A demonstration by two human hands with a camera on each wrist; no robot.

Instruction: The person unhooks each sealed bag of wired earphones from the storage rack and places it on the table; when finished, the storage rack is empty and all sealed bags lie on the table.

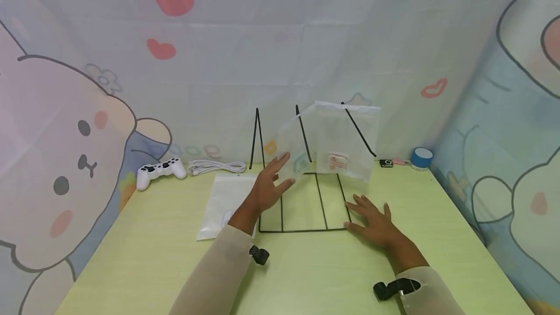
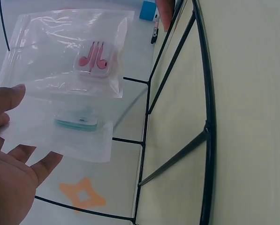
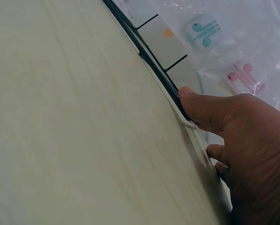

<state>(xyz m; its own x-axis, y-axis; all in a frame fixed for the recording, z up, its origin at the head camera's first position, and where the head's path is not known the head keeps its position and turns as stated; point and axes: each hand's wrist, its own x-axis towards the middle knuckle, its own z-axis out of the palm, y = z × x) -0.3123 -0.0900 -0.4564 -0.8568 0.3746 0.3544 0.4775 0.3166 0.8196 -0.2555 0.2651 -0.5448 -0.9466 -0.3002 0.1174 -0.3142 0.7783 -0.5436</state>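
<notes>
Nearest, free tabletop [image 1: 315,269] gives room before the right hand [image 1: 372,221], fingers loosely spread, thumb touching the front-right corner of the wire rack [image 1: 302,231]. Farther, the left hand [image 1: 264,188], fingers extended, meets the translucent bag [image 2: 79,143] of teal earphones [image 3: 206,33] above the rack; likely light, limp and slippery, it suits a top-edge pinch. Prongs [image 1: 359,130] and backdrop [image 1: 271,52] restrict clearance behind.
</notes>
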